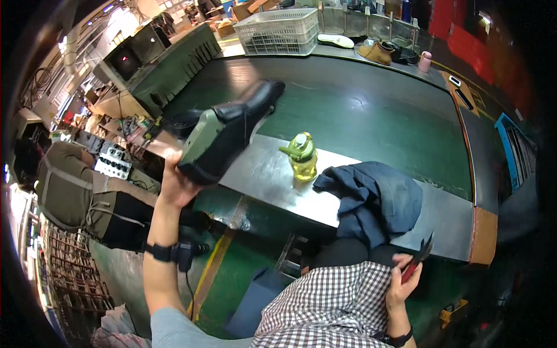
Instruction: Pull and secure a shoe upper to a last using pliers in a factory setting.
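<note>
Right hand (406, 278) with scissors (419, 259) near metal table (267, 174) edge

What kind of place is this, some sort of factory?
Most likely a shoe factory line. A left hand holds up a black shoe beside a long green conveyor belt, with more shoes and a white plastic crate at the far end.

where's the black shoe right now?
Head view, left of centre: the black shoe is held up by the left hand over the metal table's left end, left of the green bottle.
</note>
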A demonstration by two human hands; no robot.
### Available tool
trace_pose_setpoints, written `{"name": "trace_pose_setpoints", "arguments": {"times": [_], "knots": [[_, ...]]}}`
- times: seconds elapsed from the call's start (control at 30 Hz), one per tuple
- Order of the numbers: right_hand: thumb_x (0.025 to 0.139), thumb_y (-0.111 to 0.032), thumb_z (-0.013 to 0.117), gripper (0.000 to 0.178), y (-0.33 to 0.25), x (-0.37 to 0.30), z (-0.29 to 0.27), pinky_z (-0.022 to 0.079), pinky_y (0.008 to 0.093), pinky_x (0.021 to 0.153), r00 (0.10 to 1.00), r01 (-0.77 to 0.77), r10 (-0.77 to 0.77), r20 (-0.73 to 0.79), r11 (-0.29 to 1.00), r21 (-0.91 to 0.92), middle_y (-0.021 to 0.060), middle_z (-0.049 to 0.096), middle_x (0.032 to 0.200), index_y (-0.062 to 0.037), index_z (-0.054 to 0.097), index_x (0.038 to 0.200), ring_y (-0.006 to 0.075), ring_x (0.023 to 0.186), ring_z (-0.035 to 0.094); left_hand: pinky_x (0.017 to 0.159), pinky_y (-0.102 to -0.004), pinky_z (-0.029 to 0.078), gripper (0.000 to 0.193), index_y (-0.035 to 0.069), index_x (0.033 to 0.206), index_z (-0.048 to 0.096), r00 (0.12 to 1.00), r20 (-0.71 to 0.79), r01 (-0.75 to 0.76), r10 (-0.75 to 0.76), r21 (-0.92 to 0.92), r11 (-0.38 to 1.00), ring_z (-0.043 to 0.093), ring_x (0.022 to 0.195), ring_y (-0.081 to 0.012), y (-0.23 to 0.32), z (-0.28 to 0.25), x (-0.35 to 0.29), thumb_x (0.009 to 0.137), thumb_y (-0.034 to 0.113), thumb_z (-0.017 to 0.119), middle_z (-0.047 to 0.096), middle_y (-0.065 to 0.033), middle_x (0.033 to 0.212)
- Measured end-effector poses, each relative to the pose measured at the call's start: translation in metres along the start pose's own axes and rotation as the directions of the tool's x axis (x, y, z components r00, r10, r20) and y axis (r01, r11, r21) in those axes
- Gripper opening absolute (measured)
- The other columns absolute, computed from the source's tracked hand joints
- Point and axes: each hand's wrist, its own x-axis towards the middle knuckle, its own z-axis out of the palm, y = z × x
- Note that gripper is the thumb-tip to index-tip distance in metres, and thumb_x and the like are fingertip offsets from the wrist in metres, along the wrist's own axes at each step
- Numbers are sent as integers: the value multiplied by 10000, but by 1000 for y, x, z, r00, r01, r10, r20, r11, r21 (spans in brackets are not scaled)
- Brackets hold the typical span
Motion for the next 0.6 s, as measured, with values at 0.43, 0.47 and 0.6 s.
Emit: {"name": "trace_pose_setpoints", "arguments": {"times": [0.43, 0.47, 0.6], "knots": [[1002, -158, 614, 177, -124, -11, 39, 466, 332, 913, 697, -562, 73, 714, 674, 479, 35, 528, 950, -23, 500, 998, 177, 1038, 602, 902, -483, 572, 790, 49, 1460, 399, 336, 246, 915, -909, 142, 377, 651, 1121, -317, -89, 167, -215, 967, 666, 411, 620, -192, 1242], [996, -183, 628, 186, -108, -23, 32, 467, 321, 907, 697, -492, 100, 710, 788, 371, 21, 525, 932, -32, 521, 1008, 171, 1024, 608, 849, -482, 596, 802, 23, 1449, 394, 298, 300, 920, -906, 164, 357, 668, 1082, -334, -105, 168, -217, 975, 670, 389, 600, -214, 1274], [995, -148, 622, 154, -38, -48, 15, 465, 303, 919, 844, -490, 347, 409, 809, 324, 18, 538, 940, -57, 505, 952, 163, 1093, 603, 743, -376, 611, 591, -21, 1357, 494, 497, 256, 674, -829, 489, 554, 697, 864, -265, -165, 180, -195, 999, 446, 550, 673, -159, 1001]]}}
